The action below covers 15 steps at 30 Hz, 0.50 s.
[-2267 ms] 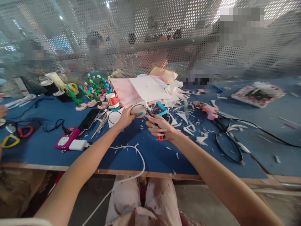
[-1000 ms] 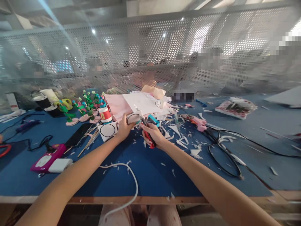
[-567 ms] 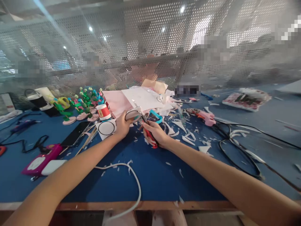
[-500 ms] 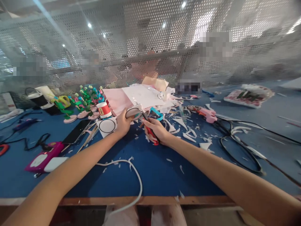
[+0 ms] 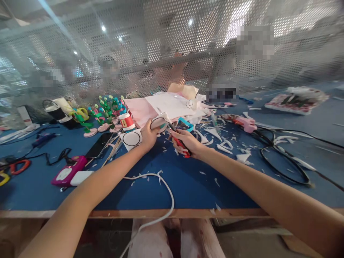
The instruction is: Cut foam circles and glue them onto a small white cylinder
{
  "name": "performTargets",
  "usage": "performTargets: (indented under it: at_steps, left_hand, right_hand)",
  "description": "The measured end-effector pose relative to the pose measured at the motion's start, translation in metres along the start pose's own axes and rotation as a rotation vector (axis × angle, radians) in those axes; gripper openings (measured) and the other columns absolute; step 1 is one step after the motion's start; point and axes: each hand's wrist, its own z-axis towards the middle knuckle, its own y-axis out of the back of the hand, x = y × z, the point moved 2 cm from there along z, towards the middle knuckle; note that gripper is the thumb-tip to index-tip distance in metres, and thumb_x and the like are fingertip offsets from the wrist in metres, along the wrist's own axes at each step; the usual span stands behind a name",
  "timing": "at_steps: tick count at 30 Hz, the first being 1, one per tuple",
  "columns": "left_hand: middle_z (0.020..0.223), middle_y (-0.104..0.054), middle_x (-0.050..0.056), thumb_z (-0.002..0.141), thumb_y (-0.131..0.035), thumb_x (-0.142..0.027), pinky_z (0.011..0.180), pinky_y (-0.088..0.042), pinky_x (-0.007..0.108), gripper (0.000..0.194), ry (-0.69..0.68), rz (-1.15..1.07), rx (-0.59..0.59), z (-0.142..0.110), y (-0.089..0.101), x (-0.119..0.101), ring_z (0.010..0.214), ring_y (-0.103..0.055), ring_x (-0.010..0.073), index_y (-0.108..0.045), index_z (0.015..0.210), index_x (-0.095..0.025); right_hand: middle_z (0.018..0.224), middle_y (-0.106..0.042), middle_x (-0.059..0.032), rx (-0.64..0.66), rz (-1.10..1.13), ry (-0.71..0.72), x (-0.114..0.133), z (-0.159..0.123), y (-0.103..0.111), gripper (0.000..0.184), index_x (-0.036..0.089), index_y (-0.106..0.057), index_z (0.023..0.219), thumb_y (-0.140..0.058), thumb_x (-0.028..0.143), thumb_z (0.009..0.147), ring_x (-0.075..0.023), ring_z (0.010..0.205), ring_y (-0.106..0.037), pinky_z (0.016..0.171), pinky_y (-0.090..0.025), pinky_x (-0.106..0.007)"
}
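Observation:
My left hand is closed on a white paper piece with a black circle drawn on it, held just above the blue table. My right hand grips red-handled scissors, whose blades reach into the edge of that paper. Another white square with a black circle lies just left of my left hand. White paper scraps are scattered to the right of my hands.
A stack of pink and white sheets lies behind my hands. Green and pink craft figures, a red-banded paper cup, a phone and a magenta device sit left. A pink glue gun and black cables lie right.
The camera has shifted, so the table sits a little differently in view. My hands stay together at the paper circle, with the scissors still at its edge.

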Motion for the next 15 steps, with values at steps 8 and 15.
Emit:
performTargets:
  at_steps: [8,15]
  left_hand:
    - [0.091,-0.066,0.003,0.071,-0.062,-0.015,0.080,-0.055,0.036,0.030,0.051,-0.108,0.038,0.001,-0.003,0.004,0.090,-0.062,0.0213,-0.058,0.101,-0.017]
    - [0.104,-0.066,0.007,0.071,-0.062,-0.015,0.088,-0.054,0.039,0.041,0.047,-0.142,0.076,0.001,-0.007,0.009,0.101,-0.062,0.0234,-0.054,0.111,-0.016]
  right_hand:
    - [0.036,-0.047,0.0079,-0.006,-0.033,-0.014,0.004,-0.006,0.002,0.033,0.020,-0.047,0.073,-0.067,0.045,0.075,-0.0044,0.022,-0.028,0.024,-0.025,-0.017]
    - [0.037,-0.047,0.0081,-0.023,-0.076,-0.077,0.014,-0.017,0.002,0.032,0.021,-0.043,0.073,-0.066,0.042,0.078,-0.0043,0.022,-0.030,0.025,-0.027,-0.017]
